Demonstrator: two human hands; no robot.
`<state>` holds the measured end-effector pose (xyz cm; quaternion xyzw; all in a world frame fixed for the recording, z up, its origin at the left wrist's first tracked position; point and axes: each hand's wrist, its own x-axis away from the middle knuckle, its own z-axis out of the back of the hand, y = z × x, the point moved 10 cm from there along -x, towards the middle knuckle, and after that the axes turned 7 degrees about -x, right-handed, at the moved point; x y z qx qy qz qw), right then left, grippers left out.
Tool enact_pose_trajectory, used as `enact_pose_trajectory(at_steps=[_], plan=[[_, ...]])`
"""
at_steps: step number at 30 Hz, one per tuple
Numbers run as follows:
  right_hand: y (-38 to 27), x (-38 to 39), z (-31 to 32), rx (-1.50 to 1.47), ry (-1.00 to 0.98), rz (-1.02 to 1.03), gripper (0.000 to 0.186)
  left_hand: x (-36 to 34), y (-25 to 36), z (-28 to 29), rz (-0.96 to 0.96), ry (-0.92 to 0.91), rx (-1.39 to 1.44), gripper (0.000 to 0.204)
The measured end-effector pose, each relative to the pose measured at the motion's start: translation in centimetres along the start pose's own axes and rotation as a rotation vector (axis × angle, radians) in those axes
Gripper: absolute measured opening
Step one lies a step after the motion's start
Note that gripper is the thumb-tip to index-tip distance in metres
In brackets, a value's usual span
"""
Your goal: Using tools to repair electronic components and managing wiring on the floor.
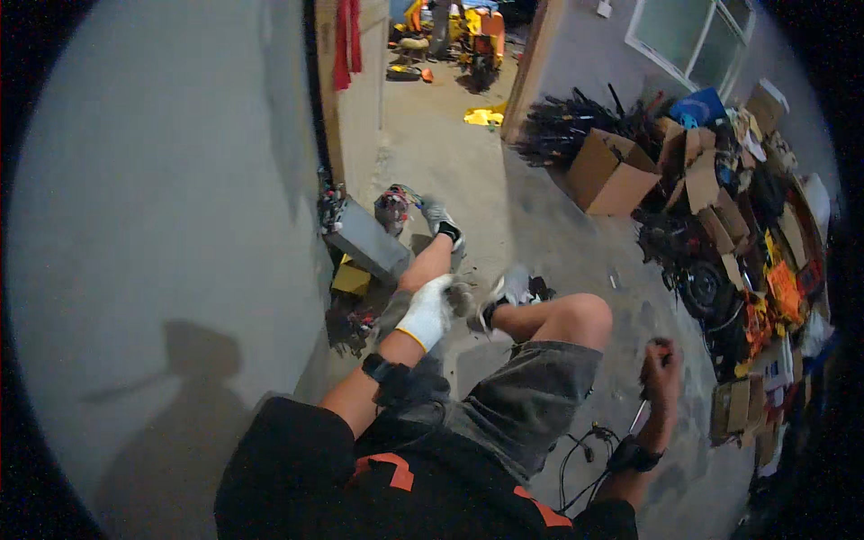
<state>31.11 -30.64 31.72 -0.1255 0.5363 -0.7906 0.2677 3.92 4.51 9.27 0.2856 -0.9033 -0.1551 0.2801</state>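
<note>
My left hand (428, 315), in a white glove with a yellow cuff edge and darker grey fingers, is over my left shin. Its fingers look curled in; what they hold, if anything, is blurred. Out to the right of my knee is my bare right hand (661, 364), closed. A thin metal rod (639, 416) sticks out below its fist; the rod's other end is hidden in the hand. Beside my left leg lies a long grey metal case (371, 239). Near my left foot is a bundle of coloured wires (394, 205).
A yellow box (351, 277) and loose scraps lie by the left wall. Black cables (589, 450) run over the floor near my right forearm. Along the right wall lies a heap of cardboard boxes (612, 173), wheels and parts. Beyond the doorway, yellow machinery (481, 36) stands.
</note>
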Motion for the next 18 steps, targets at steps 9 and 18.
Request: enact_pose_trajectory(at_steps=[9, 18], plan=[[-23.7, 6.5, -12.1, -0.167, -0.299, 0.472, 0.018, 12.6, -1.6, -11.3, 0.065, -0.167, -0.311, 0.023], [-13.4, 0.4, -14.5, 0.002, -0.344, 0.244, 0.026, 12.7, -1.5, -13.1, 0.073, -0.315, -0.221, 0.038]])
